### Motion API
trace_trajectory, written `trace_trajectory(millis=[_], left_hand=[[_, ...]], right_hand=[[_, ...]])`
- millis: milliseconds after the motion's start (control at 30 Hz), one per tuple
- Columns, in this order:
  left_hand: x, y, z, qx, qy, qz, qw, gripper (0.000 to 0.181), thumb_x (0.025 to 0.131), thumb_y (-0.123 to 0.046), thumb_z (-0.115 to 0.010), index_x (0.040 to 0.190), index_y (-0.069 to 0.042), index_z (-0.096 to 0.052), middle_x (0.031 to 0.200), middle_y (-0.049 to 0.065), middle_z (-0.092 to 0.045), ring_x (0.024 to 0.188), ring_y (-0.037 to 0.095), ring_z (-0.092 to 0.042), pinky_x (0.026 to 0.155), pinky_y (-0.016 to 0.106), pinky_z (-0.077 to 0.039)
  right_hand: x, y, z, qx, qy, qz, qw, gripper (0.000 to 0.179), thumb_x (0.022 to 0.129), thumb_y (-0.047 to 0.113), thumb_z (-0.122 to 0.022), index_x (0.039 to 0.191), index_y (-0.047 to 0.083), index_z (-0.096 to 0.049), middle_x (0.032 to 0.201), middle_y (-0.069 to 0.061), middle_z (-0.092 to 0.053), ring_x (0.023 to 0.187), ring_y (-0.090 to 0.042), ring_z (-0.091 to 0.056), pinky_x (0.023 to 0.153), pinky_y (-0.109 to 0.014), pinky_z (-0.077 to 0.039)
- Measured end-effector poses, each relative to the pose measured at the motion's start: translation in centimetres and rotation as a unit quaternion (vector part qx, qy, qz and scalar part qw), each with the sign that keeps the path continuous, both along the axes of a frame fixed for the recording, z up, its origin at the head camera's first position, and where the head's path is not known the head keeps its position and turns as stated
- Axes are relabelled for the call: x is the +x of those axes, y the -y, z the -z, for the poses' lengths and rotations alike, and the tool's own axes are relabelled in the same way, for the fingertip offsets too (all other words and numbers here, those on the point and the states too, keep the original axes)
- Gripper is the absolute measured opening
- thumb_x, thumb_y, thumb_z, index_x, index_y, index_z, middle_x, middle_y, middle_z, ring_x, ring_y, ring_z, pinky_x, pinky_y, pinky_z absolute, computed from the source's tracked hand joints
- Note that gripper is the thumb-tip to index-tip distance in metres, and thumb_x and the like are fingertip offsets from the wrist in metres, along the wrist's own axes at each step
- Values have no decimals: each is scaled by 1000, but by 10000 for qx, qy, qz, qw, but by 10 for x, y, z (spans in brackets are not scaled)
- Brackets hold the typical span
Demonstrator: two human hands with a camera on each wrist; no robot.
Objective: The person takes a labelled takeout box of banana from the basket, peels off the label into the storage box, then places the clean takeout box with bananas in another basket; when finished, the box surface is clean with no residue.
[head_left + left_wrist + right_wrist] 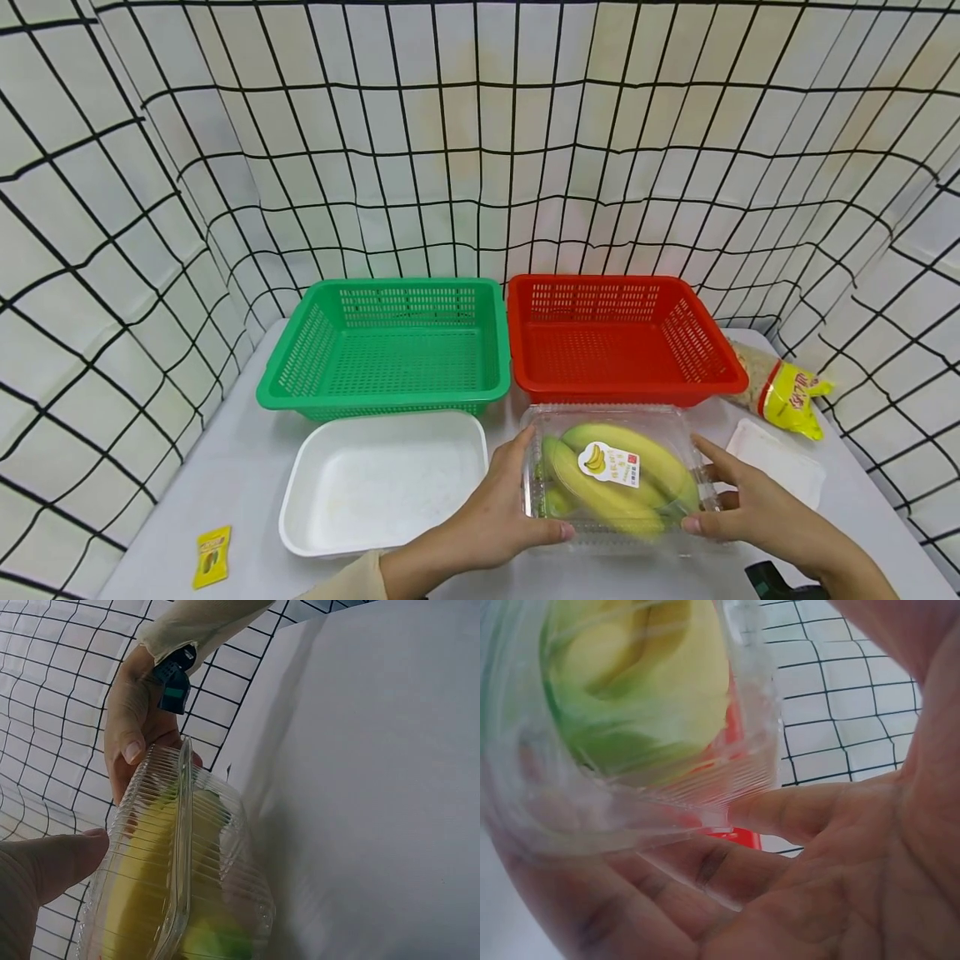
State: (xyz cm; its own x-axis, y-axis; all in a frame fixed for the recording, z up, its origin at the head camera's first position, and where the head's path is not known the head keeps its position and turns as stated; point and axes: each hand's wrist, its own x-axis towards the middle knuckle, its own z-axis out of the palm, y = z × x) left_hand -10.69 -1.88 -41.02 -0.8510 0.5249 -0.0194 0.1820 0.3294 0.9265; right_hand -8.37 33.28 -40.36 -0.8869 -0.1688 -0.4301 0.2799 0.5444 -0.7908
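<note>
Between both hands is a clear plastic clamshell box with yellow-green bananas inside and a white label on top. My left hand grips the box's left side, its thumb along the front. On the right side, my right hand holds the box with thumb and bent fingers. In the left wrist view the box appears side-on, with the left thumb near it. The right wrist view shows the right fingers against the box's rim. The box's underside is hidden.
Behind the box stands a red basket, with a green basket to its left. A white tray sits left of the hands. A yellow packet, a bagged food and a white flat item lie around. Black netting surrounds the table.
</note>
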Motion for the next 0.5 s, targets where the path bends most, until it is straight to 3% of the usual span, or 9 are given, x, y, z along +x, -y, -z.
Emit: trace_trajectory(millis=[267, 500], left_hand=[[-5, -1, 6, -171, -29, 35, 9998, 118, 78, -29, -90, 166, -8, -14, 164, 18, -27, 150, 34, -30, 118, 66, -30], [-7, -2, 8, -162, -77, 72, 9998, 119, 78, -26, -91, 166, -7, -13, 164, 20, -26, 151, 35, -28, 119, 66, -28]], right_hand=[[-8, -1, 7, 354, 66, -47, 9993, 112, 88, 32, -83, 166, 2, -10, 145, -36, -46, 105, -32, -64, 84, -51, -62], [-11, 1, 10, 401, 63, -59, 9992, 112, 88, 34, -83, 166, 3, -9, 145, -37, -46, 110, -36, -62, 85, -54, -61]])
